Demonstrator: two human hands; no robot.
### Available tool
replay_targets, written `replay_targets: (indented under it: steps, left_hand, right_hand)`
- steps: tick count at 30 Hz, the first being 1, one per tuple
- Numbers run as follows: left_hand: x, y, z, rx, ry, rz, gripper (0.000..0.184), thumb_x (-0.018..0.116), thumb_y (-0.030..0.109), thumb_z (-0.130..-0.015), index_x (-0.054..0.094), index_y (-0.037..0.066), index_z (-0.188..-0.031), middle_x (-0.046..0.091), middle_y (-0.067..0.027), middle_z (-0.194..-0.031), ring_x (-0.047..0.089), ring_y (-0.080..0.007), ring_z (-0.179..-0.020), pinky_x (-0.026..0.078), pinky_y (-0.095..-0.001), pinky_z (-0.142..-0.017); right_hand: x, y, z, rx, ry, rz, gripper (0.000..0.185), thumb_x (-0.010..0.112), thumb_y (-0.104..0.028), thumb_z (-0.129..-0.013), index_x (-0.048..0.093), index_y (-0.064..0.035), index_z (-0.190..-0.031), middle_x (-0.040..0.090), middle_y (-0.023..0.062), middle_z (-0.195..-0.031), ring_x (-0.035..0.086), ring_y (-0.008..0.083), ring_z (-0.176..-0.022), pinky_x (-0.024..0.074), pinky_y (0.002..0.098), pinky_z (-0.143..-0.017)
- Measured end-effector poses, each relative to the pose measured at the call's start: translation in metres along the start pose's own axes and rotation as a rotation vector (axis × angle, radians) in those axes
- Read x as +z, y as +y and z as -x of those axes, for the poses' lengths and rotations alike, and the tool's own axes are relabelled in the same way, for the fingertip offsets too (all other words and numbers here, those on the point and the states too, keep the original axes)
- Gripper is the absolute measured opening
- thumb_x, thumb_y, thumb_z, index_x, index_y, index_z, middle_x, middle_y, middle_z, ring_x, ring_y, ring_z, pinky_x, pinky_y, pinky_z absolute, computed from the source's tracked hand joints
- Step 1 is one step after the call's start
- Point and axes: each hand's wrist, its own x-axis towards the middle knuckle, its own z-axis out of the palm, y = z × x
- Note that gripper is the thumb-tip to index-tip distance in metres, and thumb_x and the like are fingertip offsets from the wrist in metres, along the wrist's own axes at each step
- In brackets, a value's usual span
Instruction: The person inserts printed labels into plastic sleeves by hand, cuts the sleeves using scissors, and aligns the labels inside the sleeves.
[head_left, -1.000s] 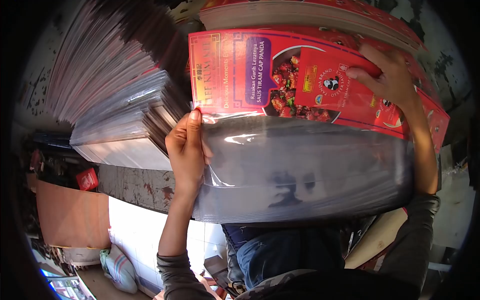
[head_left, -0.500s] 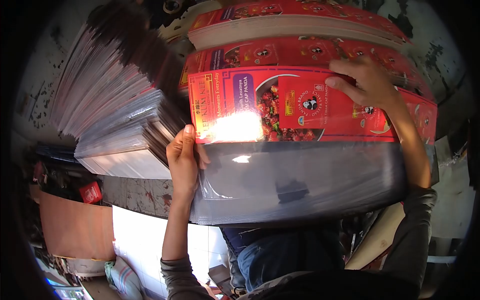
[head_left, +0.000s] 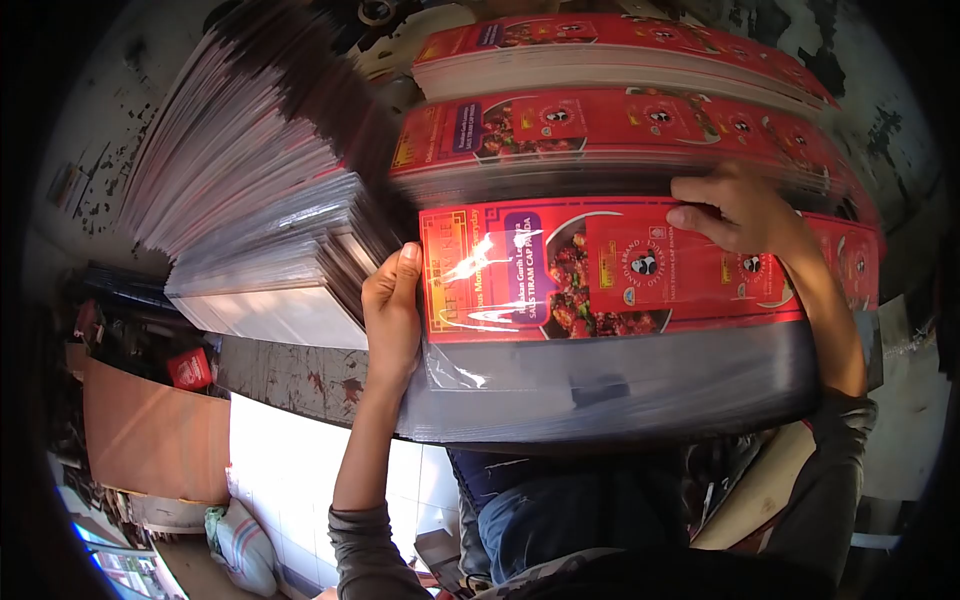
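A red printed sheet [head_left: 620, 270] with a panda logo and a food picture lies over a thick pile of clear plastic sleeves [head_left: 600, 395]. Clear film shows past its lower left corner. My left hand [head_left: 393, 310] grips the sheet's left edge, thumb on top and fingers mostly hidden. At the sheet's upper edge, right of the middle, my right hand [head_left: 735, 210] is closed with thumb and curled fingers on it. Just beyond stands a stack of the same red sheets [head_left: 560, 125].
Another stack of red sheets [head_left: 640, 40] lies farther back. To the left, a tall fanned pile of sheets [head_left: 240, 140] leans beside stacked plastic-covered sheets [head_left: 280, 260]. A small red box [head_left: 189, 368] and a white sack [head_left: 243, 548] are at lower left.
Both hands have drawn the red sheet toward me and slightly right. A dark gap now shows between it and the stack behind. The camera view has shifted a little.
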Motion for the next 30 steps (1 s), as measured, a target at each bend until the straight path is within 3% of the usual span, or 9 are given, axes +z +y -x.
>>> replay_targets:
  steps: [6, 9, 11, 15, 19, 21, 22, 26, 30]
  left_hand:
    - [-0.003, 0.004, 0.000, -0.030, -0.009, -0.062, 0.035, 0.041, 0.024, -0.095, 0.061, -0.001, -0.081, 0.059, 0.0015, -0.069, 0.046, -0.0011, -0.059, 0.038, -0.0169, -0.053]
    - [-0.004, 0.001, -0.001, -0.013, -0.009, -0.090, 0.035, 0.042, 0.024, -0.095, 0.061, -0.001, -0.081, 0.059, 0.0015, -0.068, 0.046, -0.0014, -0.057, 0.038, -0.0176, -0.052]
    - [-0.006, -0.002, -0.003, 0.018, 0.037, -0.132, 0.033, 0.046, 0.023, -0.094, 0.062, -0.002, -0.079, 0.059, 0.0007, -0.067, 0.046, -0.0028, -0.059, 0.039, -0.0198, -0.053]
    - [-0.003, 0.030, 0.017, 0.175, 0.029, -0.773, 0.029, 0.051, 0.014, -0.089, 0.047, 0.002, -0.114, 0.058, -0.0103, -0.068, 0.056, -0.0228, -0.055, 0.044, -0.0296, -0.054]
    - [0.007, 0.054, 0.040, 0.398, 0.026, -1.151, 0.041, 0.055, 0.017, -0.085, 0.041, 0.004, -0.121, 0.053, -0.0158, -0.084, 0.058, -0.0298, -0.063, 0.046, -0.0400, -0.055]
    - [0.010, 0.057, 0.041, 0.492, -0.236, -1.264, 0.046, 0.058, 0.021, -0.084, 0.040, 0.005, -0.123, 0.051, -0.0151, -0.081, 0.058, -0.0317, -0.066, 0.046, -0.0397, -0.059]
    - [0.015, 0.065, 0.035, 0.347, -0.413, -1.183, 0.052, 0.057, 0.027, -0.083, 0.037, 0.006, -0.127, 0.050, -0.0188, -0.094, 0.055, -0.0340, -0.082, 0.045, -0.0415, -0.072]
    - [0.033, 0.043, 0.004, 0.396, -0.626, -1.340, 0.061, 0.053, 0.038, -0.084, 0.030, 0.011, -0.134, 0.032, -0.0214, -0.125, 0.035, -0.0376, -0.116, 0.032, -0.0447, -0.095]
    - [0.032, 0.025, -0.021, 0.476, -0.607, -1.225, 0.068, 0.061, 0.039, -0.077, 0.035, 0.007, -0.131, 0.038, -0.0184, -0.119, 0.040, -0.0352, -0.110, 0.032, -0.0431, -0.095]
  right_hand:
    - [-0.001, -0.003, -0.005, 0.149, -0.245, -0.019, 0.035, 0.052, -0.031, -0.087, 0.050, -0.0019, -0.067, 0.045, 0.0153, -0.055, 0.045, 0.0307, -0.051, 0.0357, 0.0378, -0.051]
    - [-0.012, -0.005, -0.002, 0.082, -0.066, -0.011, 0.032, 0.054, -0.032, -0.085, 0.055, -0.0014, -0.077, 0.049, 0.0146, -0.059, 0.050, 0.0296, -0.055, 0.0391, 0.0371, -0.054]
    - [-0.037, -0.009, 0.003, 0.357, 0.086, 0.129, 0.031, 0.058, -0.031, -0.082, 0.056, -0.0017, -0.088, 0.054, 0.0145, -0.074, 0.055, 0.0291, -0.070, 0.0427, 0.0363, -0.063]
    - [-0.073, -0.007, 0.047, 0.244, 0.245, 0.325, 0.038, 0.063, -0.032, -0.078, 0.054, -0.0035, -0.100, 0.053, 0.0143, -0.091, 0.055, 0.0294, -0.086, 0.0431, 0.0371, -0.073]
    - [-0.075, -0.004, 0.113, 0.408, -0.069, 0.231, 0.058, 0.070, -0.040, -0.068, 0.051, -0.0063, -0.111, 0.044, 0.0129, -0.108, 0.049, 0.0300, -0.100, 0.0404, 0.0408, -0.083]
    - [-0.058, 0.005, 0.129, 0.456, -0.164, 0.137, 0.066, 0.072, -0.043, -0.064, 0.050, -0.0076, -0.115, 0.042, 0.0126, -0.109, 0.048, 0.0298, -0.102, 0.0398, 0.0421, -0.085]
    - [-0.047, 0.010, 0.134, 0.450, -0.149, 0.152, 0.070, 0.074, -0.044, -0.062, 0.049, -0.0084, -0.116, 0.041, 0.0128, -0.109, 0.047, 0.0303, -0.103, 0.0396, 0.0424, -0.085]
    - [-0.024, 0.024, 0.136, 0.484, -0.060, 0.138, 0.071, 0.074, -0.042, -0.061, 0.048, -0.0080, -0.117, 0.042, 0.0136, -0.109, 0.044, 0.0313, -0.105, 0.0387, 0.0421, -0.086]
    - [-0.012, 0.031, 0.135, 0.473, 0.105, 0.180, 0.063, 0.072, -0.036, -0.064, 0.050, -0.0038, -0.114, 0.045, 0.0139, -0.108, 0.045, 0.0323, -0.103, 0.0381, 0.0412, -0.087]
